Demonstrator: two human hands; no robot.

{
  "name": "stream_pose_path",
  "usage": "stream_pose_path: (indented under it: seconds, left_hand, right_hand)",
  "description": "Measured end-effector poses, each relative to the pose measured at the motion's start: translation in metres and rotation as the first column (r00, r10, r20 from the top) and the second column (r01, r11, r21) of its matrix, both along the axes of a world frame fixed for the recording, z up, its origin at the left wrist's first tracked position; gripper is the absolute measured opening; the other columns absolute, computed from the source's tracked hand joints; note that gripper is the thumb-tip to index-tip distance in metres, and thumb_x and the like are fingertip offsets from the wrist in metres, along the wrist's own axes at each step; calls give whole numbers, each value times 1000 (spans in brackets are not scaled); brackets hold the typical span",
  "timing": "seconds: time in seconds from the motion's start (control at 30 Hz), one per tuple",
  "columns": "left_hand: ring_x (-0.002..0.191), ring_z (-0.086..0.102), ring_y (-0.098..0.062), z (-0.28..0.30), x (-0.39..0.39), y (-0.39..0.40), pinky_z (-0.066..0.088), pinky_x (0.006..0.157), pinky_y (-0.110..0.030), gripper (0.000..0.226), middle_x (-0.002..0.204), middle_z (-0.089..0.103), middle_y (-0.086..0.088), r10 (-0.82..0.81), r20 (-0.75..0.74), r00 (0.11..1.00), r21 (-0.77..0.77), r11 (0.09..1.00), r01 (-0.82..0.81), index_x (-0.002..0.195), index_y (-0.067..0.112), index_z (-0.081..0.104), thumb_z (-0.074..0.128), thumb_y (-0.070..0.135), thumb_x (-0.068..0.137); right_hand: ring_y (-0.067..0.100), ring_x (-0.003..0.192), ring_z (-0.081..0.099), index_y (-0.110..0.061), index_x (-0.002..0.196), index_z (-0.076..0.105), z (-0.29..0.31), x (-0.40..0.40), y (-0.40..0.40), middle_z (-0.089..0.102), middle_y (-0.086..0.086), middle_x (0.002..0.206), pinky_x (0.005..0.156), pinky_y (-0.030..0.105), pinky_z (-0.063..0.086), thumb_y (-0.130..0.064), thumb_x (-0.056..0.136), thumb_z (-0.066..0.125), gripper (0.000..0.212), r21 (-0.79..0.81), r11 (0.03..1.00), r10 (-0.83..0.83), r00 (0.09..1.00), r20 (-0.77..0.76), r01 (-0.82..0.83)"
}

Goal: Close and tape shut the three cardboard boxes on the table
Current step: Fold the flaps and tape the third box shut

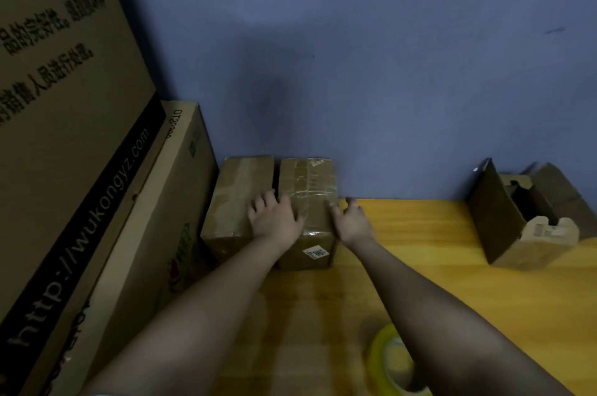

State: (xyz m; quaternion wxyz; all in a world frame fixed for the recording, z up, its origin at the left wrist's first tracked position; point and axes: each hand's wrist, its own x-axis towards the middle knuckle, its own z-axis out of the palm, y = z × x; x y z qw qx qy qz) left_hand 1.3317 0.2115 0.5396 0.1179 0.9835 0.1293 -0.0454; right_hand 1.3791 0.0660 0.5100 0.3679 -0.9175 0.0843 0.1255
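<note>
Two closed brown cardboard boxes are seen side by side against the blue wall (387, 72) at the far edge of the yellow wooden desk (436, 250). The right-hand taped brown cardboard box (307, 201) carries glossy clear tape across its top and a small white label on its near face. The left-hand closed brown cardboard box (239, 195) stands just beside it, a dark gap between them.

The left hand (274, 218) is laid flat on the top of the taped box, fingers (258, 201) spread and reaching toward the gap. The right hand (350, 221) is set against the box's right edge, fingers loosely spread and pinching nothing.

A third brown cardboard box, open with flaps standing up (520, 227), is placed well apart at the far right of the desk. A yellow-cored roll of clear packing tape (392, 363) lies at the near edge, partly hidden by the right forearm. Large printed cardboard cartons (80, 153) are stacked at the left.

Judgement: tape is being smoothed down on, or the position settled of, the second box; two boxes appear finished. The next move would call for both hands to be freed, the open box to be reached, its flaps folded flat, and the tape roll fetched.
</note>
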Motion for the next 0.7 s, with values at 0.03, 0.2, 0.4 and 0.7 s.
stream_pose_path:
  seconds: [0.03,0.2,0.4,0.7]
  left_hand:
    - [132,35,-27,1,-2,-2,31,108,-42,50,145,35,-8,-35,84,996,-47,998,40,138,21,40,46,43,94]
    - [79,60,-17,19,-11,-34,44,58,-28,17,96,64,3,-118,244,963,-176,971,163,110,20,49,45,29,96]
    - [81,62,-29,10,3,-97,50,75,-35,21,95,64,-14,-218,-148,965,-509,853,115,106,5,55,47,22,97]
    - [83,66,-32,-7,44,-214,55,80,-43,30,92,70,-10,-280,-98,955,-498,845,197,101,11,58,46,34,87]
  right_hand:
    - [36,122,51,-14,138,42,2,-3,-7,51,15,136,96,40,42,-44,100,38,49,-26,999,-24,998,50,26]
    - [35,94,63,-19,105,64,12,-28,-45,71,11,102,82,38,53,-29,94,39,29,-89,990,-91,982,163,107]
    - [32,93,66,-21,99,66,23,-45,-97,72,7,101,82,37,54,-30,90,42,27,-198,977,-58,992,111,79]
    - [33,96,64,-20,101,66,29,-33,-219,71,7,102,80,36,53,-29,92,44,26,-253,952,-128,973,193,175]
